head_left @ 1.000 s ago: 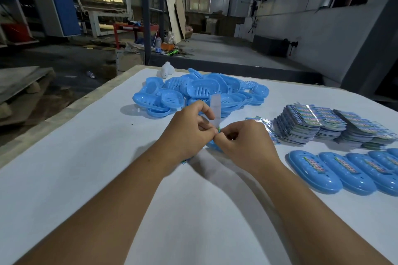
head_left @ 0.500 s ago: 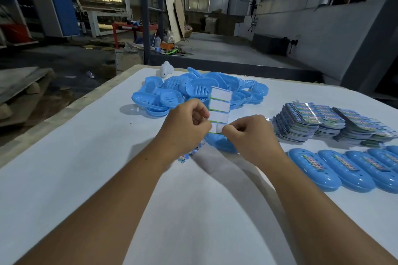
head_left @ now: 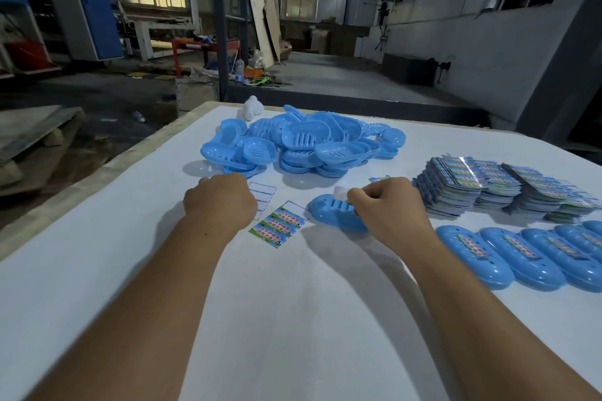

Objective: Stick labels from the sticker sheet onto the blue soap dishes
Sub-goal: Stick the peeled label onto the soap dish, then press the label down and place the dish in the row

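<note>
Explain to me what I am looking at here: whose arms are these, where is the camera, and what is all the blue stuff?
There is no machine here. A person wears a wide-angle camera on the head, looking forward and down, so the two arms are their own.

On the white table lies a pile of blue soap dishes. Stacks of sticker sheets sit on the right, with a row of labelled dishes in front of them.

The left hand rests on a used backing sheet; whether it grips the sheet is hidden. Beside it lies a colourful sticker sheet.

The right hand, fingers curled, seems to pinch a small pale label above one upturned soap dish, probably about to stick it on.
</note>
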A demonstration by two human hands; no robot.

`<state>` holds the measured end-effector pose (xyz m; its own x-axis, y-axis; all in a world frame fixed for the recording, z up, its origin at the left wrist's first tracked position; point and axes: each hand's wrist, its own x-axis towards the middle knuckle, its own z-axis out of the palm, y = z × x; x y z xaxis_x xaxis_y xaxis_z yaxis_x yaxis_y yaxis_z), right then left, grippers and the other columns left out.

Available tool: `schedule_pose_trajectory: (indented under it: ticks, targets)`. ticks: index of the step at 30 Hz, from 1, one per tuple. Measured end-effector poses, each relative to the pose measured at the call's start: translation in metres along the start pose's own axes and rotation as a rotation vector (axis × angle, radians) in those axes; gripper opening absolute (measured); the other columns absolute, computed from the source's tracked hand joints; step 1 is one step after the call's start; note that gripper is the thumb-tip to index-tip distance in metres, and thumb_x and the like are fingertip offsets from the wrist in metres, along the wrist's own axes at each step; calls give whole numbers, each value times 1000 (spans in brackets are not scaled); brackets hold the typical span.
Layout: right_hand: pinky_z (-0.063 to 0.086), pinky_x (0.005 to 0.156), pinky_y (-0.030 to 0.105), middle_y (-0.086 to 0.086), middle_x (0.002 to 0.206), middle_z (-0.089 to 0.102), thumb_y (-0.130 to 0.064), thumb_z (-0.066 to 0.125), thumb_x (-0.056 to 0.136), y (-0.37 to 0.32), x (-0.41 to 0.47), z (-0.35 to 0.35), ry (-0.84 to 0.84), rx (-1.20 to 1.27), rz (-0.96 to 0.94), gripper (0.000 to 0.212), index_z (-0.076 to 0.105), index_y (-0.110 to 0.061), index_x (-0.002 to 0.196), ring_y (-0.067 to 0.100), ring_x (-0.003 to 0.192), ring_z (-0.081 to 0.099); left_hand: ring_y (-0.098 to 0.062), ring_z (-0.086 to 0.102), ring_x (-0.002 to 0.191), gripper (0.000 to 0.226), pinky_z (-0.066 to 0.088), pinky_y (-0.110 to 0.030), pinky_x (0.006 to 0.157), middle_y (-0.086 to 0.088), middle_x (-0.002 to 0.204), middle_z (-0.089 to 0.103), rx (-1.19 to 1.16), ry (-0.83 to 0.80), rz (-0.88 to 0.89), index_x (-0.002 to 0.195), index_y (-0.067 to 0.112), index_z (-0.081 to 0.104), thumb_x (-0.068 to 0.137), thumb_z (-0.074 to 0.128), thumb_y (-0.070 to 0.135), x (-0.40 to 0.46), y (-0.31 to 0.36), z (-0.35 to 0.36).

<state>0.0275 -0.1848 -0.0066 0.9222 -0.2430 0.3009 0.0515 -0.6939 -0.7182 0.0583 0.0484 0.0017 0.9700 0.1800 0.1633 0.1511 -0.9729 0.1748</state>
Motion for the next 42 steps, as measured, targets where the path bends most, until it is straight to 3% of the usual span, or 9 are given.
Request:
schedule_pose_trajectory:
  ticks: [4, 8, 11, 15, 21, 28, 33, 38, 42]
  targets:
    - [25, 53, 30, 6, 55, 37, -28, 54, 73, -4, -4, 1, 19, -7, -25, 33, 45, -1, 55, 15, 53, 27, -25, 50, 112, 24, 45, -41, 91, -3, 115, 60, 23, 99, 44, 107, 25, 62, 97, 48, 40, -3, 4, 1]
    - [20, 51, 30, 3, 53, 24, -24, 55, 74, -11, -10, 3, 44, 10, -111, 35, 31, -13, 52, 13, 53, 19, -10, 66, 78, 8, 52, -26, 72, 9, 75, 71, -835, 56, 203, 78, 23, 72, 82, 71, 29, -18, 36, -1]
    - [20, 49, 30, 0, 51, 21, -26, 57, 75, -14, -13, 4, 45, 22, -150, 38, 30, -15, 52, 12, 53, 18, -6, 67, 70, 7, 54, -23, 69, 10, 71, 73, -1038, -71, 313, 78, 24, 77, 82, 77, 30, -31, 52, 2]
    - [23, 49, 32, 15, 56, 32, -34, 58, 77, -14, -14, 5, 33, 9, -178, 40, 43, -6, 53, 13, 53, 21, -10, 71, 84, 8, 56, -27, 80, 10, 80, 76, -1145, -183, 331, 82, 26, 79, 87, 74, 31, -32, 52, 8]
    - [32, 51, 30, -4, 46, 42, -30, 54, 81, -13, -14, 6, 12, 22, -209, 30, 55, -15, 54, 12, 48, 32, -10, 72, 86, 6, 57, -29, 85, 10, 82, 77, -1165, -202, 318, 85, 26, 78, 89, 74, 27, -33, 55, 9]
    - [49, 61, 30, -9, 69, 69, -28, 59, 86, -13, -12, 6, 20, 37, -209, 22, 74, -18, 75, 12, 62, 58, 0, 71, 77, 5, 52, -13, 69, 12, 78, 76, -1212, -154, 314, 79, 26, 78, 84, 79, 26, -30, 55, 8]
    - [49, 60, 34, -2, 66, 69, -38, 69, 88, -5, -5, 4, 17, 81, -98, 29, 73, -20, 66, 14, 56, 56, 8, 62, 61, 20, 43, -6, 49, 19, 64, 70, -1289, -189, 227, 66, 40, 77, 83, 77, 30, -27, 57, 6]
    - [36, 47, 20, -9, 53, 60, -37, 74, 87, -2, 1, 0, -49, 235, -49, 23, 74, -24, 67, 4, 46, 44, -8, 54, 67, 14, 43, -24, 62, 13, 66, 67, -1366, -238, 109, 72, 26, 80, 83, 76, 32, -18, 57, 11]
    - [35, 47, 24, -3, 57, 57, -43, 76, 82, 1, 6, -7, -45, 307, 23, 25, 75, -21, 71, 9, 50, 43, -2, 58, 61, 18, 46, -18, 59, 13, 66, 67, -1321, -212, 116, 72, 23, 78, 83, 77, 38, -13, 60, 14]
